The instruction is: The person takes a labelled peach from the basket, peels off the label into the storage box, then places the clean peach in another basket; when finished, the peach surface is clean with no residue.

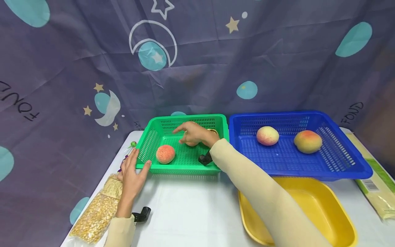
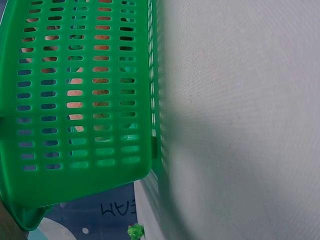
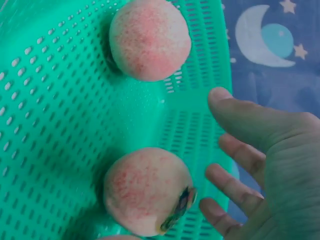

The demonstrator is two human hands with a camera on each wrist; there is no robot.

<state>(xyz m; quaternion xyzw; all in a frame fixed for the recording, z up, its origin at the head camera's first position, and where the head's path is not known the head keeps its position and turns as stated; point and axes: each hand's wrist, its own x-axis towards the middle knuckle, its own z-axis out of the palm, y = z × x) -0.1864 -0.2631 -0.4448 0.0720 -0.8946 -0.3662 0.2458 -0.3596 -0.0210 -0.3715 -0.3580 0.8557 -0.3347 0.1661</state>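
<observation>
My right hand [image 1: 196,132] reaches over the green basket [image 1: 185,167], its fingers spread and holding nothing. Just beneath it sits a peach [image 3: 147,192] with a dark sticker on its side, partly hidden by the hand in the head view. Another peach [image 1: 165,154], redder, lies near the basket's front left. A third rounded thing shows only its edge behind my right wrist. My left hand [image 1: 133,175] is at the basket's front left corner, fingers extended along the outside and thumb at the rim. In the left wrist view the basket's perforated wall [image 2: 80,120] fills the left half.
To the right stands a blue basket [image 1: 277,173] with a pale peach [image 1: 267,136] and a mango [image 1: 308,141]. A yellow tray [image 1: 327,212] is in front of it, partly under my right sleeve. A bag of corn kernels [image 1: 97,214] lies left; another packet [image 1: 374,185] lies far right.
</observation>
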